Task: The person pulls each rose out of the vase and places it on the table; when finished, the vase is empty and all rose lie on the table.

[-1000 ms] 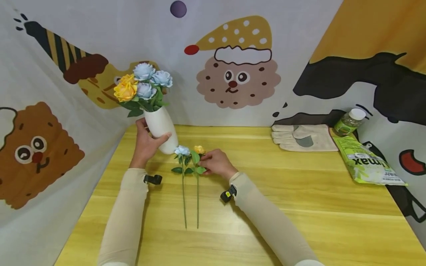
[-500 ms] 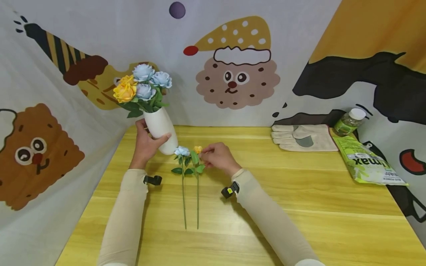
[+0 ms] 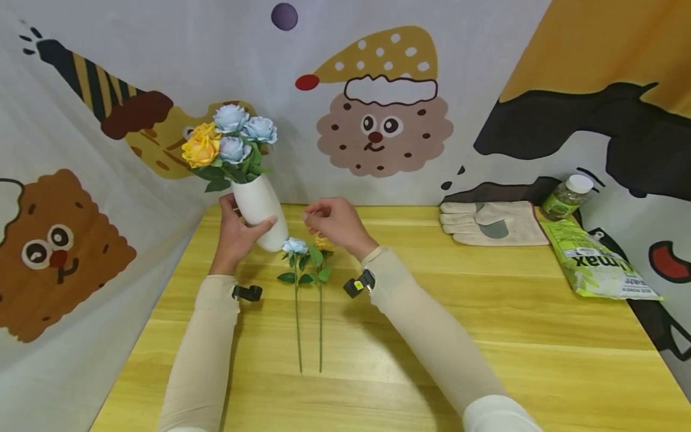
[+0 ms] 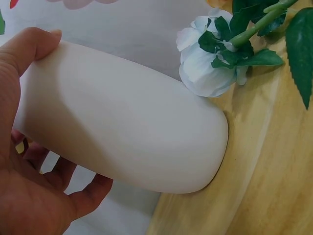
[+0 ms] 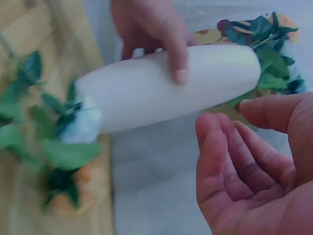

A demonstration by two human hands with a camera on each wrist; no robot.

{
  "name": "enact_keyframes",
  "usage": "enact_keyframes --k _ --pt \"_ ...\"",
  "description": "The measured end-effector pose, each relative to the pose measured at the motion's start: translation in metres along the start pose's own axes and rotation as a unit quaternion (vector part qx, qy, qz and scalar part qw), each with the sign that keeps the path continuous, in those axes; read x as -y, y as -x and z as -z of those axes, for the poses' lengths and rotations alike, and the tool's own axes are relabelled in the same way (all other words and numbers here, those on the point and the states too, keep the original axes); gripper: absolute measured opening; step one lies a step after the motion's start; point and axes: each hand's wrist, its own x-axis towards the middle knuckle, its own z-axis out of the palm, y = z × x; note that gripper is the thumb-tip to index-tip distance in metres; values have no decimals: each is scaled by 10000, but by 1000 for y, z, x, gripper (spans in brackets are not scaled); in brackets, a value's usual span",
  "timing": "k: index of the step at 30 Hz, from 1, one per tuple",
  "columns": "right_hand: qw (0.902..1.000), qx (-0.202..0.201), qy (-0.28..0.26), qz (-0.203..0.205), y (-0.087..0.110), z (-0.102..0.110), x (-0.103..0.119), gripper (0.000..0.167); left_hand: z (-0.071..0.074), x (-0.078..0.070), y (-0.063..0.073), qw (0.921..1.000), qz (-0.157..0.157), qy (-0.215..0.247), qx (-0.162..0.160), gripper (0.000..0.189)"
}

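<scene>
My left hand grips a white vase, thumb across its front and fingers behind; the vase leans to the left. Light blue roses and yellow roses with green leaves stand in its mouth. My right hand is raised just right of the vase; the right wrist view shows its thumb apart from loosely bent fingers, nothing between them. On the table below lie a single blue rose, its bloom close to the vase's foot, and a single yellow rose, partly hidden by my right hand.
The wooden table runs back to a cloth backdrop printed with cartoon faces. At the back right lie a pale work glove, a jar with a white lid and a green and white bag.
My right hand has left the yellow rose's bloom and moved up and left, toward the vase. Both loose roses stay on the table. The left hand and vase hold nearly still.
</scene>
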Motion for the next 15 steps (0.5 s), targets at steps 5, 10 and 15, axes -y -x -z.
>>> enact_keyframes --k 5,10,15 --pt "9980 -220 210 554 -17 -3 27 22 -2 15 -8 10000 -40 -51 -40 92" --pt "9960 -429 259 742 -34 -9 46 25 0 24 -12 9999 -80 -18 -114 93" --pt "9942 -635 -40 866 -48 -13 52 30 1 29 -11 9999 -66 -39 -105 92"
